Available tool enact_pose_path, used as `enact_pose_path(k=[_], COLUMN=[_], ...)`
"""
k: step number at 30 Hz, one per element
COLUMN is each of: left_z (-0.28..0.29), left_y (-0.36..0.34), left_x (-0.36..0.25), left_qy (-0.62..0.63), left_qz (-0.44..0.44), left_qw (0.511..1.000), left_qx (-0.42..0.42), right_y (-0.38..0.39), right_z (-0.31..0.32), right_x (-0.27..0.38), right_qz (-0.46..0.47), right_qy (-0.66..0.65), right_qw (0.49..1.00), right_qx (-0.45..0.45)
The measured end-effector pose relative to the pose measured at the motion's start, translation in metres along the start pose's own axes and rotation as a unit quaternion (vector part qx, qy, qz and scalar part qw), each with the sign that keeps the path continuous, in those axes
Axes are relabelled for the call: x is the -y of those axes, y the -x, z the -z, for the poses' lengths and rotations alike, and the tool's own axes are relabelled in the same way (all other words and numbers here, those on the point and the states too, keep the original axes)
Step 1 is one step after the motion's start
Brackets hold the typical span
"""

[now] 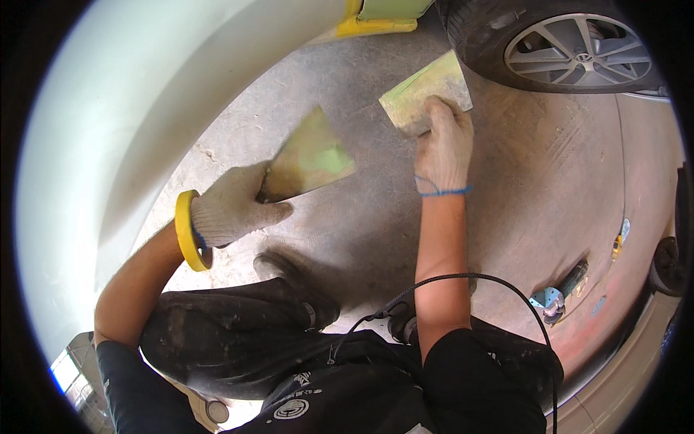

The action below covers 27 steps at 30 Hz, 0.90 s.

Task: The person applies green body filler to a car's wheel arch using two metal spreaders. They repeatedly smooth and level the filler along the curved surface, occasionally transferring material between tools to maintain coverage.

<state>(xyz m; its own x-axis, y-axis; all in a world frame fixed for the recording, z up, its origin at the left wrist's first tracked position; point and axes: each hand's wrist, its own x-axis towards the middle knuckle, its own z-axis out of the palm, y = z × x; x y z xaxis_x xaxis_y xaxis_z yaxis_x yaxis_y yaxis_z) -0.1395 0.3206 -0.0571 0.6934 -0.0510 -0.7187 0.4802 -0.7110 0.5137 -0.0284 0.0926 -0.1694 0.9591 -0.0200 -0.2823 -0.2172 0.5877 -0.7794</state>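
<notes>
My left hand [235, 206], in a dirty knitted work glove, grips the narrow end of a flat putty spreader [303, 166]. A smear of light green putty [332, 159] lies on its wide face. Around that wrist hangs a roll of yellow masking tape [185, 230]. Farther out and to the right, my gloved right hand [447, 152] is closed on a second putty spreader [426, 92], a squarish plate with greenish residue and a stained face. The two spreaders are apart, both held in the air above the floor.
A pale car body panel [87, 166] curves along my left. Yellow masking [376, 27] edges a green patch at the top. A car wheel [582, 54] stands at the far right. A power sander [560, 293] lies on the concrete floor [361, 239] to the right.
</notes>
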Motion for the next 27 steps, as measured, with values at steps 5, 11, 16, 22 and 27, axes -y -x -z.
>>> enact_pose_path(k=[5, 11, 16, 22, 27], left_z=[0.000, -0.001, 0.010, 0.008, 0.006], left_y=[0.006, 0.009, 0.016, 0.007, 0.007], left_x=[-0.044, -0.049, -0.068, -0.041, -0.033], left_qy=[0.156, 0.172, 0.194, 0.091, 0.096], left_qz=[-0.012, -0.052, -0.055, 0.008, 0.006], left_qw=[0.987, 0.970, 0.961, 0.986, 0.988], left_qx=[-0.032, -0.165, -0.188, -0.137, -0.124], right_y=[0.044, 0.036, 0.023, -0.016, -0.027], right_z=[-0.025, -0.012, -0.020, -0.052, -0.060], right_x=[0.047, 0.053, 0.022, 0.024, 0.019], right_qz=[0.029, 0.099, 0.124, 0.492, 0.519], right_qy=[-0.065, 0.312, 0.430, 0.485, 0.491], right_qw=[0.985, 0.887, 0.876, 0.716, 0.695], right_qx=[0.159, 0.325, 0.180, 0.102, 0.083])
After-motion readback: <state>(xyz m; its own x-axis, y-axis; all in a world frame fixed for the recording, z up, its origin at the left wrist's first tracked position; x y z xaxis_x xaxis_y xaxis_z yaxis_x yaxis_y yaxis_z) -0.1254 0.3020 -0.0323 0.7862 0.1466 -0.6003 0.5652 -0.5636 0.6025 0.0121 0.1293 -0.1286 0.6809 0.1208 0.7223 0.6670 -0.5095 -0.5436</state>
